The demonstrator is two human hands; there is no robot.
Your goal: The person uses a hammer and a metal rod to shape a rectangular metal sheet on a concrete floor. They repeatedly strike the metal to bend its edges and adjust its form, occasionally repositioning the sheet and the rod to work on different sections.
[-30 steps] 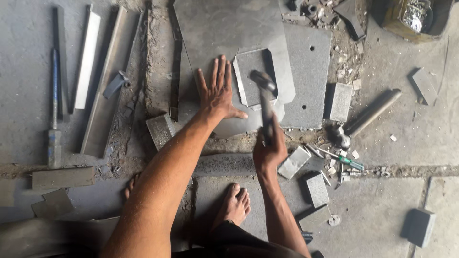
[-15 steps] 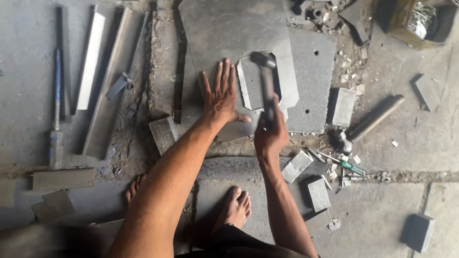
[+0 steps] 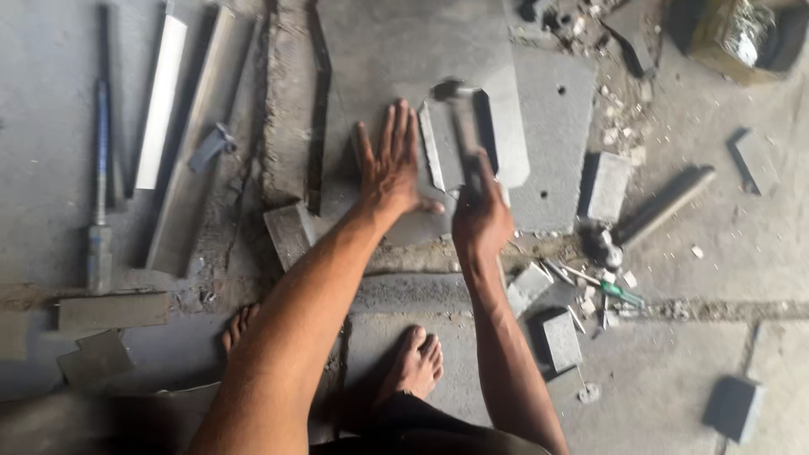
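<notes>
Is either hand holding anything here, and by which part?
The right hand grips a hammer by the lower end of its handle. The left hand holds nothing; it lies flat, fingers spread, on a metal sheet.

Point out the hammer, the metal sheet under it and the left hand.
hammer (image 3: pixel 466 135), head view, on its handle.
metal sheet (image 3: pixel 510 118), head view, on its bare right part.
left hand (image 3: pixel 389 173), head view, on its back.

left hand (image 3: pixel 392 168) flat on metal sheet (image 3: pixel 506 126), right hand (image 3: pixel 480 215) gripping blurred hammer (image 3: pixel 459 114)
</notes>
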